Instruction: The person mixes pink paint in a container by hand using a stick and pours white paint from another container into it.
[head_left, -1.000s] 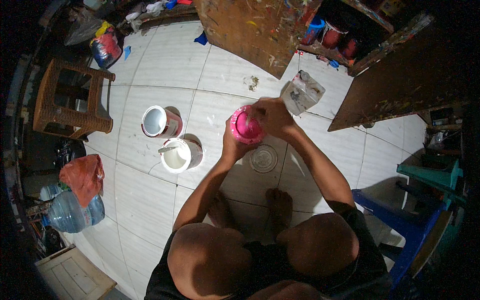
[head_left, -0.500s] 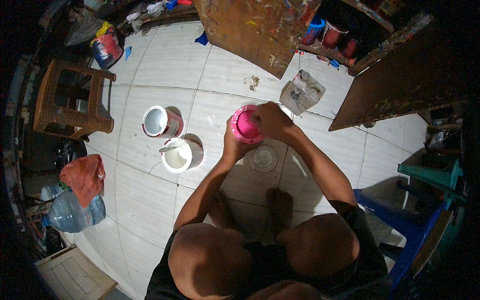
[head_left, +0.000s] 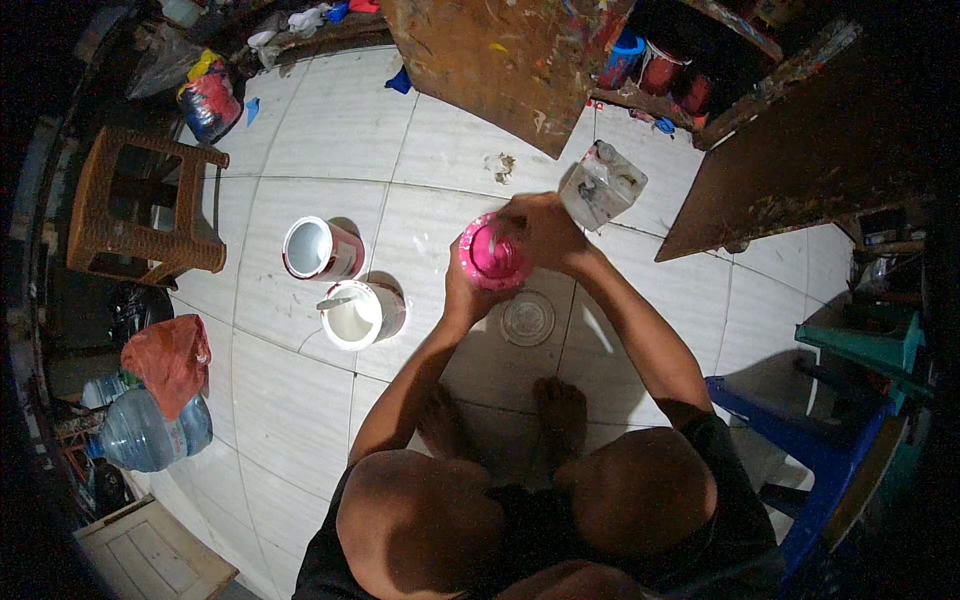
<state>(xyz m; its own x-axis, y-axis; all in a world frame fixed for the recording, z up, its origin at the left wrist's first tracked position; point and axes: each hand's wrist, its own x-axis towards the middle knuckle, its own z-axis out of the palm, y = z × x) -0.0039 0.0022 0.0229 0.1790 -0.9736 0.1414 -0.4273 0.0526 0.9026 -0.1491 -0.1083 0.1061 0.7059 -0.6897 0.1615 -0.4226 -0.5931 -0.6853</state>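
Observation:
A round pink tub [head_left: 468, 246] with whitish specks on its rim holds pink, wet-looking contents. My left hand [head_left: 464, 296] is wrapped round its near left side, holding it above the floor. My right hand [head_left: 548, 232] is closed over the tub's right edge, and its fingertips reach over the opening. Whatever those fingers hold is blurred and hidden by the hand. A clear round lid [head_left: 528, 318] lies on the tiles just below the tub. To the left stand two open cans: a white one [head_left: 394, 308] with a flat stick [head_left: 336, 302] across its rim, and a red-and-white one [head_left: 346, 252].
A cloudy square container [head_left: 604, 186] sits beyond my right hand. Paint-stained boards [head_left: 490, 70] stand at the back. A brown stool [head_left: 150, 200], an orange bag [head_left: 168, 360] and a water bottle [head_left: 150, 430] are at left; a blue stool [head_left: 830, 450] is at right.
My right hand has shifted slightly over the tub, its fingers moving about the opening. My left hand keeps its hold on the tub.

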